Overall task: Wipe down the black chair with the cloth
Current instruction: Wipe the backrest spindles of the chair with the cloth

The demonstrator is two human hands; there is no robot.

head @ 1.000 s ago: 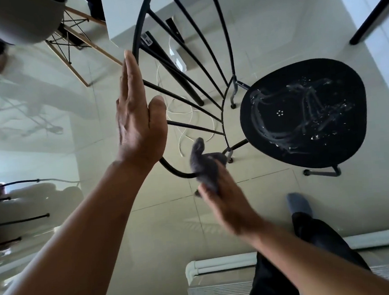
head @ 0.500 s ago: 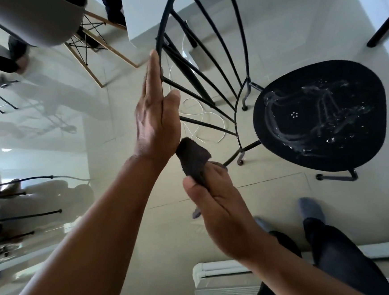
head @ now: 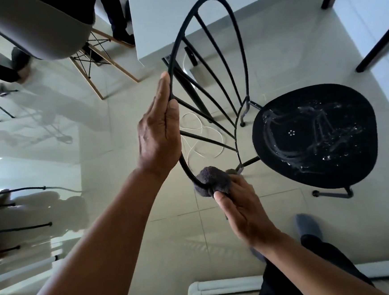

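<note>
The black chair (head: 313, 135) stands on the tiled floor, its round seat streaked with wet marks. Its wire backrest hoop (head: 203, 2) arcs from the seat toward me. My left hand (head: 158, 131) lies flat with straight fingers against the outer side of the hoop. My right hand (head: 242, 211) grips a dark grey cloth (head: 212, 179), which is wrapped around the lower part of the hoop just below my left hand.
A grey shell chair with wooden legs (head: 46, 24) stands at the upper left. A white table (head: 178, 13) is behind the backrest, with white cable (head: 197, 133) on the floor. A glass surface (head: 15, 161) fills the left. A white radiator (head: 223, 289) is below.
The view has shifted so the chair sits lower and further right. My right hand moved the cloth back down along the hoop, away from my left wrist. My left hand stays flat on the hoop.
</note>
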